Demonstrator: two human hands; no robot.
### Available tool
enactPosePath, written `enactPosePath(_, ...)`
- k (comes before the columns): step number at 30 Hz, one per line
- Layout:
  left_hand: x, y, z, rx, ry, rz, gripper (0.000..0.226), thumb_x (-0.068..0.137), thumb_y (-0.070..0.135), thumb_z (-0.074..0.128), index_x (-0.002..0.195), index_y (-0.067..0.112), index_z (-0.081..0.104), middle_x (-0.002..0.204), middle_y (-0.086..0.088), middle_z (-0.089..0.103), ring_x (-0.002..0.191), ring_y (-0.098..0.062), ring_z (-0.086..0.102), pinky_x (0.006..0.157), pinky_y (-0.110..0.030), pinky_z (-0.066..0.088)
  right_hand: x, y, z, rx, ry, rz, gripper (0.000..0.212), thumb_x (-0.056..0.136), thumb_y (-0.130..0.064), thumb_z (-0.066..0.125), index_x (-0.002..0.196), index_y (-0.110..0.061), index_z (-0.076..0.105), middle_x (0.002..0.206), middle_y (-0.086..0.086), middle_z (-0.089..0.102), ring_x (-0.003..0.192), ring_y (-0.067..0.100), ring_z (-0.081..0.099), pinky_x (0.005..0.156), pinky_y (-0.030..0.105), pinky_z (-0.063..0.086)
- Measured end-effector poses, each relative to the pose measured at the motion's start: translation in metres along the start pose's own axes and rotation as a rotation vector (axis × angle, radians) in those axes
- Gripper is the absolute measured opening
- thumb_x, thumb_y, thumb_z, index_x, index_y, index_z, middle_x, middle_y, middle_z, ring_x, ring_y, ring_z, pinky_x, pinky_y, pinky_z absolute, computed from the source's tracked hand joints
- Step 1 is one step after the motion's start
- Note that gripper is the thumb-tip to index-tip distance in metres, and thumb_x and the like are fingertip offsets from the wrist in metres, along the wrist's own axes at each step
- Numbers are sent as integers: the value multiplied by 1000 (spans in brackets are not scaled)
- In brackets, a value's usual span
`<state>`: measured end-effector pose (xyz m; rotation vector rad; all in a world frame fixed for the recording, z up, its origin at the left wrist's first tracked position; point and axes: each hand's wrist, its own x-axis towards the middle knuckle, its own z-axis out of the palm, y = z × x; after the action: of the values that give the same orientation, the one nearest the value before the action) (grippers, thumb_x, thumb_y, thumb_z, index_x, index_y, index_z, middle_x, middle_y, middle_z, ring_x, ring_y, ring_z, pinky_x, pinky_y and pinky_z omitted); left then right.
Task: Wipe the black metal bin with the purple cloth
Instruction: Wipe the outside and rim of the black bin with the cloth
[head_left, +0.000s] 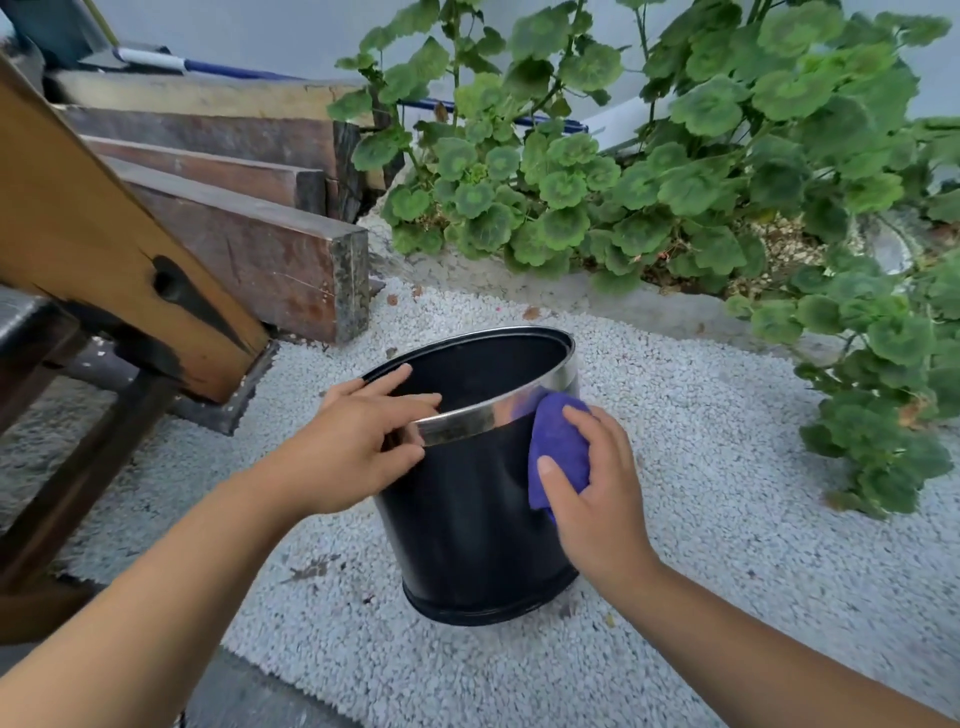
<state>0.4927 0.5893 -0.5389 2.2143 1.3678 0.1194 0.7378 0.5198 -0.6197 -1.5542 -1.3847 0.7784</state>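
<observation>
The black metal bin (467, 519) with a shiny silver rim band stands upright on white gravel in the middle of the view, its mouth open and empty. My left hand (358, 441) grips the near left part of the rim, fingers curled over the edge. My right hand (597, 488) presses a bunched purple cloth (558, 441) against the bin's right outer wall, just below and onto the silver band.
Thick wooden beams (249, 244) are stacked at the left and back left, with a slanted wooden post (104, 249) nearer me. A leafy green plant (675, 156) in a concrete bed fills the back and right. White gravel (727, 467) surrounds the bin.
</observation>
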Motion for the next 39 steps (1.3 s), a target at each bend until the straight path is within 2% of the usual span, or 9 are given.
enactPosePath(4, 9, 32, 21, 188, 66, -33, 72, 70, 39, 59, 139, 36, 37, 136, 19, 50, 149, -11, 9, 112, -51, 14, -1, -32, 31, -146, 14, -282, 43, 87, -29, 60, 129, -19, 56, 142, 0, 42, 131, 16, 35, 113, 22, 21)
enactPosePath(9, 5, 22, 17, 60, 156, 47, 55, 66, 37, 56, 120, 43, 49, 111, 40, 50, 147, -3, 6, 109, -39, 7, 14, -44, 51, -358, -17, -566, 40, 87, -26, 57, 127, -24, 59, 143, 11, 51, 132, 37, 39, 97, 51, 37)
enactPosePath(12, 3, 12, 15, -24, 193, 29, 53, 60, 47, 58, 113, 43, 53, 106, 40, 49, 142, 3, 11, 106, -30, 5, 32, -28, 39, -311, -1, -423, 43, 88, -32, 52, 131, -27, 51, 147, 9, 44, 134, 34, 38, 105, 48, 33)
enactPosePath(16, 3, 8, 16, -70, 231, -4, 48, 63, 56, 48, 104, 37, 63, 108, 34, 55, 138, 5, 20, 105, -27, 6, 65, -4, 21, 67, 59, 129, 43, 87, -36, 48, 129, -32, 54, 140, -2, 49, 126, 13, 45, 110, 33, 34)
enactPosePath(21, -22, -10, 28, -189, 269, 10, 35, 82, 62, 44, 80, 35, 66, 98, 19, 69, 134, 3, 36, 112, -39, 13, 76, 27, 7, 363, -61, 579, 23, 91, -19, 48, 98, -26, 69, 104, 15, 70, 102, 37, 64, 94, 51, 48)
enactPosePath(24, -29, -19, 23, -210, 281, -29, 62, 88, 66, 33, 66, 19, 65, 83, 8, 69, 126, -16, 48, 110, -52, 20, 58, 29, 11, 462, -90, 608, 24, 83, -23, 52, 97, -27, 72, 105, 16, 71, 101, 34, 66, 96, 55, 48)
enactPosePath(27, -26, -3, 13, -91, 342, -54, 51, 87, 57, 33, 75, 19, 64, 88, 8, 67, 117, -23, 52, 100, -59, 31, 38, 17, 16, 515, -24, 550, 27, 78, -28, 55, 99, -34, 70, 108, 6, 71, 99, 19, 67, 90, 42, 52)
enactPosePath(32, 8, 87, 33, 171, 197, -49, 40, 83, 60, 48, 103, 27, 55, 96, 5, 70, 95, -23, 64, 84, -43, 50, 14, -2, 27, 550, 42, 427, 29, 83, -24, 55, 104, -40, 65, 115, -12, 67, 104, 4, 63, 97, 31, 48)
enactPosePath(39, 29, 92, 32, 36, 7, -222, 23, 78, 28, 68, 67, 15, 53, 65, 0, 62, 63, -20, 57, 58, -32, 45, 2, -15, 15, 525, -18, 322, 40, 78, -25, 53, 100, -58, 63, 118, -24, 63, 111, -3, 57, 95, 22, 44)
